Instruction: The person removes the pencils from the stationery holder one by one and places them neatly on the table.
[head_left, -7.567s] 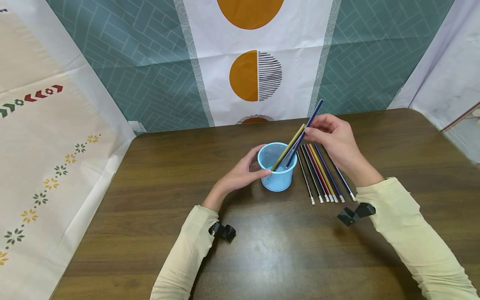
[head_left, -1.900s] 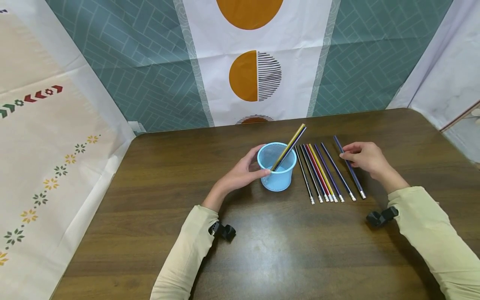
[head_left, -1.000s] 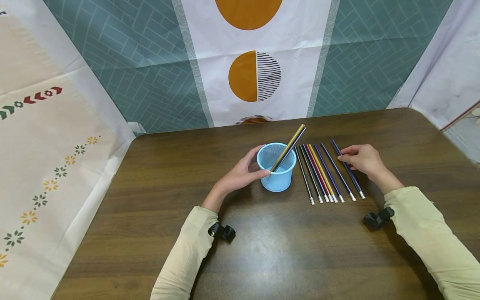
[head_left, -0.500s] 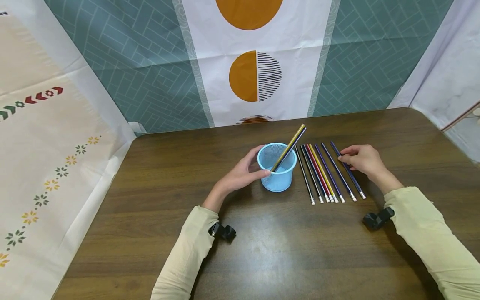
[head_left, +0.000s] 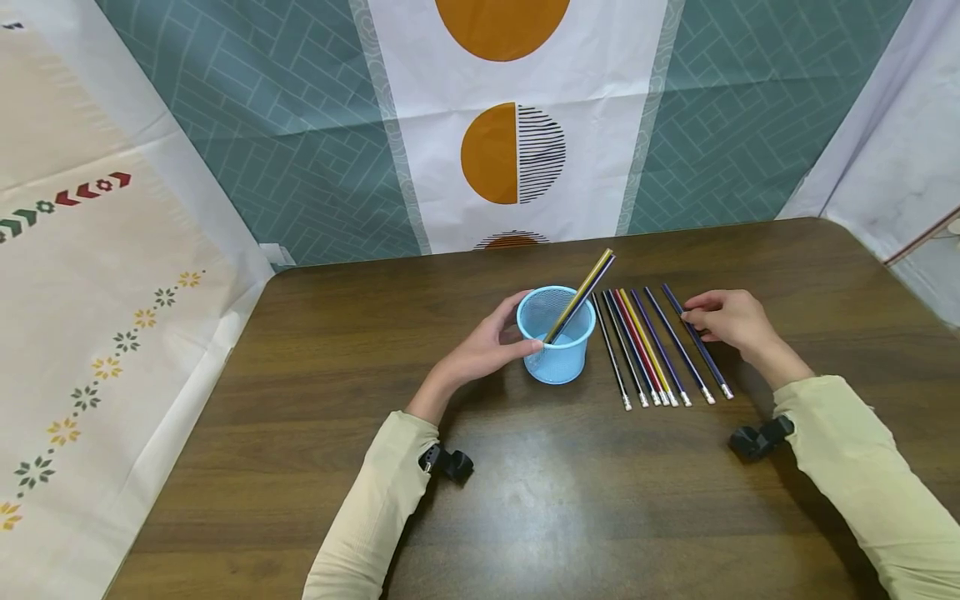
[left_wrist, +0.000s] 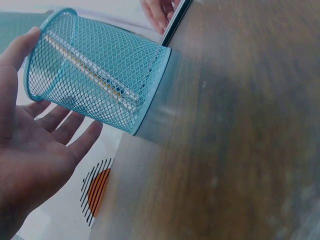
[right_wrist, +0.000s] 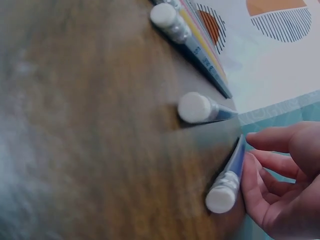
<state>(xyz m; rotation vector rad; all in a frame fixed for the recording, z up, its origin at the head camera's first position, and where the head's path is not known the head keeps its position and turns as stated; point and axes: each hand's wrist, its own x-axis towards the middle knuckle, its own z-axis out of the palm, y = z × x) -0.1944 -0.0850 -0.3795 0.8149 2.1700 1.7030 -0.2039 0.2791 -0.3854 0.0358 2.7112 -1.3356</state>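
In the head view my left hand point(head_left: 486, 346) grips the light-blue mesh pencil cup point(head_left: 557, 363), thumb over its near rim, fingers round the far side. A yellow pencil point(head_left: 592, 273) and a dark-blue pencil point(head_left: 602, 276) lean rightward inside it. To its right several pencils lie side by side on the table, white erasers towards me. My right hand point(head_left: 731, 321) is beside the rightmost blue pencil point(head_left: 704, 353), thumb and forefinger tips right at its edge. The right wrist view shows those fingertips slightly parted beside the pencil, its eraser point(right_wrist: 221, 200) close by.
The brown wooden table point(head_left: 300, 400) extends on both sides and in front of the cup and pencils. Red point(head_left: 637, 346) and yellow point(head_left: 649, 346) pencils lie mid-row. A patterned cloth point(head_left: 315, 167) hangs behind the table's far edge, and a cream cloth point(head_left: 90, 300) at left.
The blue pencil, earlier in my right hand with its end in the cup, now lies rightmost in the row. It shifted slightly left; my fingertips just drew back rightward. My left hand stays put.
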